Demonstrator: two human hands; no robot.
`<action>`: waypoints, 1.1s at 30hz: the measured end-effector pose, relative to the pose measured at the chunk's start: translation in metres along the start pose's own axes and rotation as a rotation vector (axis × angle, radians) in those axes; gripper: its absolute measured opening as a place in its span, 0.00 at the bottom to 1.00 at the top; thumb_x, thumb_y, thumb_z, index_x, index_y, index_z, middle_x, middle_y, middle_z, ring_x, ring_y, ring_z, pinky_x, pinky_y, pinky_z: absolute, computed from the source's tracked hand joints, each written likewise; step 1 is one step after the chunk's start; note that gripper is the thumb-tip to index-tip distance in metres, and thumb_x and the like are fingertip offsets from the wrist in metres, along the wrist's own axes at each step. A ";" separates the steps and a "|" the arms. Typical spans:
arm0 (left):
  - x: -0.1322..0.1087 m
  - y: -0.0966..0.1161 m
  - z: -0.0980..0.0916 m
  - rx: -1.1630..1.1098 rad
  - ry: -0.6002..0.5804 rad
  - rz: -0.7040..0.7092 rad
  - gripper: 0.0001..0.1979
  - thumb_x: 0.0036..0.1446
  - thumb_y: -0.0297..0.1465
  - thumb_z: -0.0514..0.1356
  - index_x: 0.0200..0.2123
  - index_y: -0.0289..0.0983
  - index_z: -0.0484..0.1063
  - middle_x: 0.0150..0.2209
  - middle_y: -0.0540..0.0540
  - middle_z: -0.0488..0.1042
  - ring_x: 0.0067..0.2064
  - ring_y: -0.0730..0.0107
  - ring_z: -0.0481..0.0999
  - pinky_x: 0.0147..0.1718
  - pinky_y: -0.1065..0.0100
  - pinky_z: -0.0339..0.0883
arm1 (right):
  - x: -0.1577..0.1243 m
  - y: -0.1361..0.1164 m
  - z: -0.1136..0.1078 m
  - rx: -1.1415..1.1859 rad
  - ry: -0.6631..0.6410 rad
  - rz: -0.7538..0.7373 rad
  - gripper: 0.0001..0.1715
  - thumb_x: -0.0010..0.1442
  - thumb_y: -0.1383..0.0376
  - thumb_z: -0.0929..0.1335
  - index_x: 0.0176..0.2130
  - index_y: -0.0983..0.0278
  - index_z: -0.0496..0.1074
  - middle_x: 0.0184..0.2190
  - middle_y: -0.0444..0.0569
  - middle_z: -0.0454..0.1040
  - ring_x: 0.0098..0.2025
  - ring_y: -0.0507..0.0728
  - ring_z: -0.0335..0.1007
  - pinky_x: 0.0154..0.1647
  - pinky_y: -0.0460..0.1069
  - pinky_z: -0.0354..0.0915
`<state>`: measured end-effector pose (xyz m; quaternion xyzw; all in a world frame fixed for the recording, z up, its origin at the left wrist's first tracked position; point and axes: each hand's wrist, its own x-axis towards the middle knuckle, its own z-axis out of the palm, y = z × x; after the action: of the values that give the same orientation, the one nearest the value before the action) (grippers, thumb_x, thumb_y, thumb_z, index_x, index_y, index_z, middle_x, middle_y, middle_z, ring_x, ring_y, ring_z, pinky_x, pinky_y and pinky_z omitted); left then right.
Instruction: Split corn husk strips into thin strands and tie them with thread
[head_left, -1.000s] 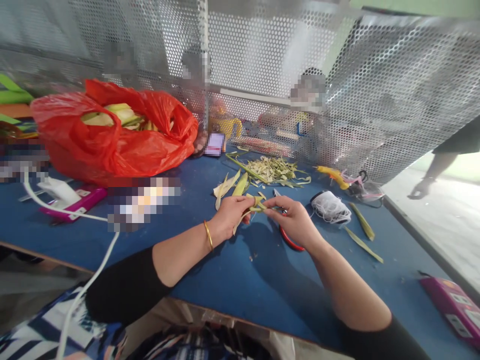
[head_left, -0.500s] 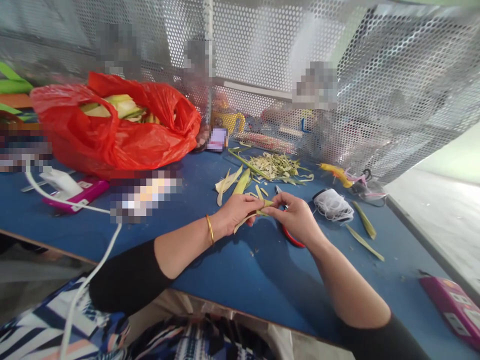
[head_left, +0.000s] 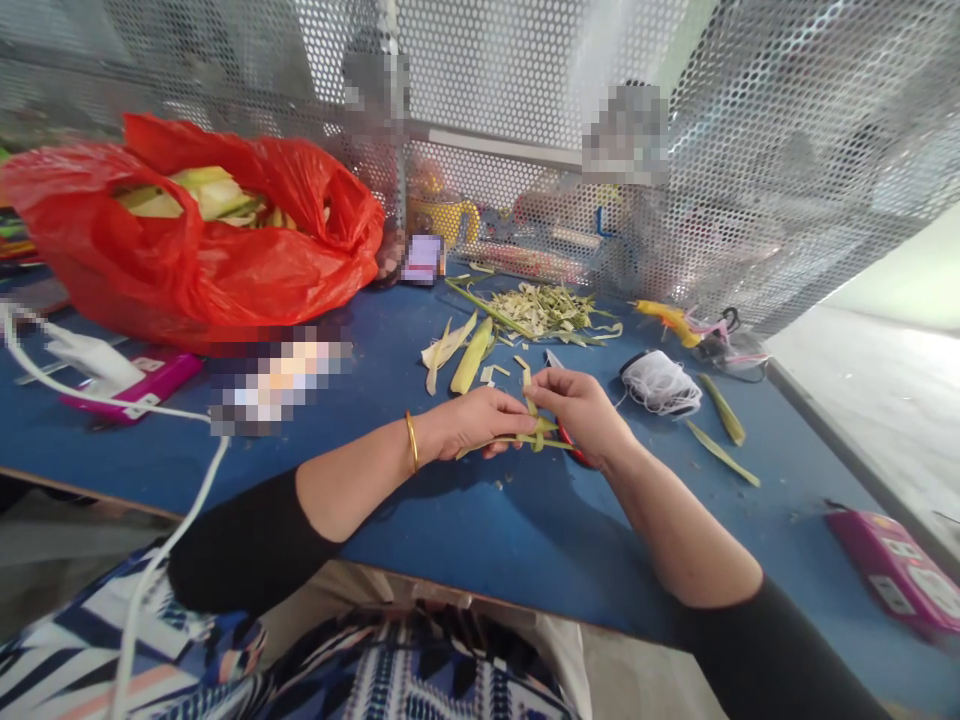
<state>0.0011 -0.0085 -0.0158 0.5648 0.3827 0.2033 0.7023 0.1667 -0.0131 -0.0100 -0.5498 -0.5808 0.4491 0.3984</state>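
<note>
"Yellow-green husk strips (head_left: 538,440): how do you have hold of them in the head view?"

"My left hand (head_left: 487,420) is closed on the folded part, thumb over fingers. My right hand (head_left: 566,400) pinches one strip that sticks up and away from the fold. So the piece sits between my two hands, over the blue table (head_left: 450,530)."

"And close to your grip?"

"The red-handled scissors (head_left: 576,450) lie partly hidden by my right hand; whether I touch them, I can't tell. Just beyond my left hand there's a broad green husk leaf (head_left: 472,358), and farther past my fingers a heap of shredded husk (head_left: 546,308)."

"To either side?"

"Right of my grip, a bundle of white thread (head_left: 664,388), then two narrow husk pieces (head_left: 723,412). Well off to the left and beyond, an open red plastic bag (head_left: 255,295) holds more husks (head_left: 206,190). A phone (head_left: 422,260) stands past my hands, near the perforated metal screen (head_left: 495,80)."
</note>
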 end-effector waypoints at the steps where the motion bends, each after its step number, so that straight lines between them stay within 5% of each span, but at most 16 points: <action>1: -0.001 0.000 0.000 0.017 -0.035 -0.007 0.18 0.55 0.36 0.70 0.19 0.36 0.70 0.17 0.53 0.69 0.15 0.83 0.59 0.16 0.75 0.49 | 0.001 0.001 0.000 -0.015 0.040 -0.020 0.26 0.45 0.44 0.76 0.24 0.61 0.68 0.19 0.38 0.62 0.23 0.49 0.54 0.25 0.48 0.55; 7: -0.002 -0.001 -0.002 0.003 -0.113 -0.010 0.18 0.50 0.43 0.72 0.23 0.34 0.75 0.23 0.48 0.77 0.17 0.84 0.57 0.16 0.76 0.44 | 0.002 0.001 0.003 -0.112 0.294 -0.155 0.17 0.48 0.50 0.69 0.24 0.59 0.66 0.20 0.40 0.62 0.25 0.51 0.54 0.28 0.49 0.53; 14: 0.001 -0.005 -0.001 -0.072 -0.105 -0.026 0.11 0.53 0.34 0.69 0.23 0.35 0.76 0.23 0.46 0.79 0.19 0.82 0.62 0.18 0.76 0.54 | -0.002 0.001 0.006 -0.358 0.343 -0.319 0.11 0.55 0.57 0.67 0.24 0.59 0.68 0.24 0.45 0.71 0.30 0.55 0.63 0.34 0.50 0.60; 17: 0.003 -0.004 -0.001 -0.163 -0.028 -0.045 0.09 0.55 0.30 0.68 0.25 0.35 0.76 0.23 0.47 0.78 0.19 0.80 0.66 0.19 0.76 0.60 | 0.004 0.003 -0.003 -0.375 0.511 -0.362 0.08 0.56 0.58 0.68 0.30 0.59 0.72 0.33 0.49 0.76 0.38 0.58 0.70 0.42 0.52 0.64; 20: 0.005 -0.001 -0.002 -0.301 0.131 -0.037 0.07 0.58 0.27 0.66 0.27 0.34 0.75 0.24 0.48 0.79 0.19 0.79 0.70 0.21 0.75 0.65 | 0.010 0.005 -0.012 -0.232 0.719 -0.296 0.16 0.54 0.52 0.71 0.38 0.60 0.73 0.37 0.50 0.75 0.41 0.59 0.70 0.44 0.53 0.66; 23: 0.006 0.000 -0.004 -0.357 0.210 0.002 0.05 0.59 0.25 0.65 0.29 0.34 0.75 0.25 0.46 0.80 0.21 0.78 0.73 0.25 0.74 0.69 | 0.012 0.004 -0.012 0.048 0.457 -0.047 0.27 0.48 0.42 0.75 0.33 0.60 0.72 0.25 0.43 0.67 0.26 0.53 0.61 0.28 0.50 0.60; 26: 0.005 0.003 -0.006 -0.365 0.135 0.004 0.04 0.59 0.27 0.63 0.32 0.34 0.77 0.27 0.45 0.81 0.25 0.74 0.78 0.29 0.72 0.72 | 0.008 0.000 -0.006 0.248 0.145 0.042 0.30 0.40 0.41 0.78 0.26 0.61 0.71 0.18 0.38 0.60 0.20 0.49 0.52 0.22 0.48 0.52; 30: 0.003 0.005 -0.006 -0.379 -0.011 -0.009 0.04 0.55 0.29 0.64 0.33 0.35 0.79 0.28 0.45 0.82 0.30 0.69 0.81 0.33 0.69 0.73 | 0.003 -0.003 0.000 0.264 0.138 -0.029 0.26 0.41 0.46 0.80 0.23 0.61 0.71 0.16 0.37 0.61 0.19 0.48 0.52 0.21 0.47 0.52; 33: 0.004 0.002 -0.002 -0.302 0.073 -0.015 0.02 0.52 0.27 0.69 0.30 0.34 0.79 0.26 0.47 0.81 0.28 0.72 0.78 0.29 0.72 0.68 | 0.002 -0.003 0.002 0.229 0.093 -0.029 0.26 0.42 0.45 0.79 0.21 0.61 0.69 0.16 0.38 0.62 0.18 0.48 0.53 0.20 0.47 0.53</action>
<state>0.0027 -0.0035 -0.0150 0.4421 0.3774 0.2737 0.7663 0.1636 -0.0113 -0.0081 -0.5126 -0.5143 0.4807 0.4916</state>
